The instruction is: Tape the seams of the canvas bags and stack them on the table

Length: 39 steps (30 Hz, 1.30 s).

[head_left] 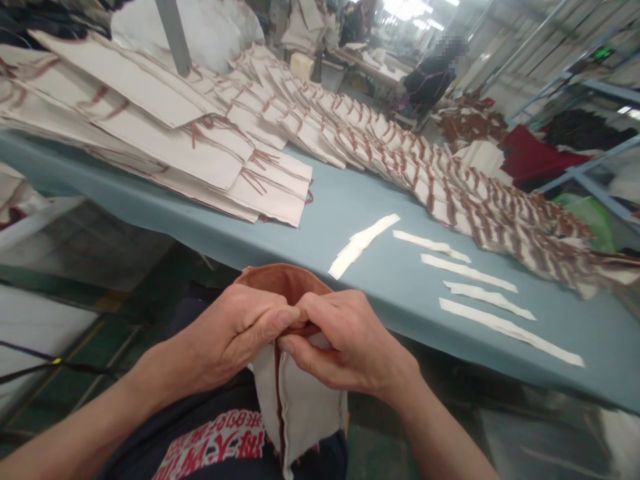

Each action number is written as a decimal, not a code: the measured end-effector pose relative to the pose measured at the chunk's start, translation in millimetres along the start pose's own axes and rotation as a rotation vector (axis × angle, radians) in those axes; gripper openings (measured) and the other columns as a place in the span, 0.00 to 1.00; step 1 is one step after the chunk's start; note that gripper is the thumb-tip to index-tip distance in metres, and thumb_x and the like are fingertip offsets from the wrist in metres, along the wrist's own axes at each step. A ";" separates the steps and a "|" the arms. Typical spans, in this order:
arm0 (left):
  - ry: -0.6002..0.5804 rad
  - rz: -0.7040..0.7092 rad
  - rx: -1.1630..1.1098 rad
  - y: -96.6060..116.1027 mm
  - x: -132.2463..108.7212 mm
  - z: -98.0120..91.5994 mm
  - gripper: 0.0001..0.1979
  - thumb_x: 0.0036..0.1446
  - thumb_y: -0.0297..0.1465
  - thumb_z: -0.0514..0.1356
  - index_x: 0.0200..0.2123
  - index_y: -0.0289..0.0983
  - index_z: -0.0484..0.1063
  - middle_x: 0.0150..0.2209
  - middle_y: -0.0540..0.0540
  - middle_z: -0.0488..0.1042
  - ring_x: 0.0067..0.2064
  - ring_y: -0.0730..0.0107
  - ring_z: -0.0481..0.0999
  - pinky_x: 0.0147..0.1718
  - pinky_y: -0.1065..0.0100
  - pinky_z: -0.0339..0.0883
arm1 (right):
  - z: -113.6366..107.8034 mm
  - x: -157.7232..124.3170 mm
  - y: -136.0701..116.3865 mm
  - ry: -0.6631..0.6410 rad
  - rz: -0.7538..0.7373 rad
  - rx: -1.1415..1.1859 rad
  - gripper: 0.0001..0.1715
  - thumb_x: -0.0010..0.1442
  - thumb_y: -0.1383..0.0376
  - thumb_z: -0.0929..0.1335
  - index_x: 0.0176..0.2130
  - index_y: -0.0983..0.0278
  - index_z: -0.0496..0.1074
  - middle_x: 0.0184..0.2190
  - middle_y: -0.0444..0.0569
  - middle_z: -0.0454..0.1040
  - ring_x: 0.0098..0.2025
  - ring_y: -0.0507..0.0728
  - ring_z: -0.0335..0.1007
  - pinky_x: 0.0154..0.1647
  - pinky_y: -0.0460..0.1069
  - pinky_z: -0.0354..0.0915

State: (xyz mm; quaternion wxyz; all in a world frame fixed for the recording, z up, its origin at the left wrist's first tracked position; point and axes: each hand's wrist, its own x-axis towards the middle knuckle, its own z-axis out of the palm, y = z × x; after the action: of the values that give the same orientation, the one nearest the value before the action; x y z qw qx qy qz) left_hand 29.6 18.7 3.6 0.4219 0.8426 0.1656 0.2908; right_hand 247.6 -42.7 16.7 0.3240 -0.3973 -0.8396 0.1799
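Both my hands grip the top edge of a cream fabric bag with a brown band round its opening and a brown-trimmed seam down the side facing me. My left hand pinches the brown rim from the left, thumb on top. Close against it, my right hand pinches the same rim beside the seam, its thumb below and fingers curled over. The fingertips nearly meet at the seam. The bag hangs over my lap, its lower end pointing down. What lies between the fingertips is partly hidden.
A blue-green table runs across in front of me. On it lie several cream strips, a pile of flat cream pieces with brown ties at left, and a long overlapping row of similar pieces. A person sits far back.
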 end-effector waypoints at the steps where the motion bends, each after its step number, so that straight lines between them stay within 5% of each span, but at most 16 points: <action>1: -0.031 -0.028 -0.035 -0.4 0.1 -0.2 0.22 0.81 0.26 0.48 0.29 0.42 0.63 0.26 0.57 0.68 0.27 0.72 0.65 0.31 0.70 0.61 | 0.6 -1.4 1.6 0.004 0.003 0.026 0.11 0.76 0.66 0.69 0.38 0.58 0.67 0.29 0.40 0.78 0.27 0.51 0.70 0.30 0.48 0.56; 6: -0.128 -0.158 -0.087 -1.4 -4.5 -4.1 0.23 0.82 0.32 0.49 0.30 0.41 0.67 0.29 0.55 0.73 0.28 0.70 0.67 0.30 0.69 0.62 | 6.6 -7.9 9.7 0.036 0.031 0.155 0.11 0.74 0.67 0.71 0.38 0.58 0.67 0.28 0.37 0.75 0.26 0.49 0.68 0.29 0.45 0.56; 11: -0.130 -0.214 -0.083 -2.1 -10.9 -6.3 0.21 0.80 0.34 0.54 0.29 0.42 0.67 0.27 0.56 0.69 0.29 0.71 0.69 0.30 0.73 0.64 | 9.1 -12.5 11.1 0.011 0.095 0.228 0.12 0.76 0.62 0.72 0.39 0.58 0.69 0.30 0.38 0.76 0.28 0.50 0.68 0.31 0.46 0.58; 22: -0.173 -0.270 -0.327 -11.2 -23.3 -2.0 0.20 0.80 0.36 0.53 0.30 0.42 0.63 0.28 0.57 0.60 0.27 0.72 0.60 0.25 0.72 0.57 | 9.4 -8.0 1.9 -0.095 0.320 0.585 0.05 0.62 0.62 0.69 0.36 0.58 0.68 0.28 0.38 0.68 0.28 0.51 0.62 0.32 0.47 0.60; 31: -0.198 -0.332 -0.446 -10.5 -28.6 -3.4 0.19 0.78 0.38 0.59 0.31 0.40 0.68 0.28 0.56 0.63 0.27 0.73 0.61 0.24 0.74 0.57 | 15.5 -6.9 0.1 -0.208 0.589 0.984 0.24 0.71 0.44 0.74 0.36 0.60 0.70 0.28 0.39 0.63 0.27 0.52 0.53 0.27 0.48 0.52; 35: -0.150 -0.293 -0.298 -7.4 -29.5 -3.6 0.18 0.75 0.34 0.59 0.28 0.41 0.66 0.26 0.57 0.62 0.26 0.74 0.61 0.23 0.74 0.57 | 17.6 -6.0 -0.1 -0.195 0.529 0.908 0.26 0.75 0.44 0.72 0.36 0.60 0.69 0.27 0.37 0.63 0.27 0.51 0.54 0.29 0.47 0.53; 39: -0.109 -0.229 -0.062 -3.4 -32.8 -4.0 0.16 0.70 0.28 0.57 0.27 0.42 0.62 0.23 0.59 0.62 0.24 0.75 0.59 0.22 0.73 0.53 | 16.7 -4.1 -3.4 -0.136 0.342 0.560 0.17 0.79 0.57 0.66 0.35 0.58 0.65 0.26 0.37 0.62 0.27 0.51 0.56 0.32 0.48 0.55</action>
State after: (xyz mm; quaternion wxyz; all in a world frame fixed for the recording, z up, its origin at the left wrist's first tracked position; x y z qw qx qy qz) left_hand 1.4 5.9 -8.8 0.4866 0.8194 0.2284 0.1993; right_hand 236.2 -48.8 4.8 0.3289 -0.4150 -0.6985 0.4813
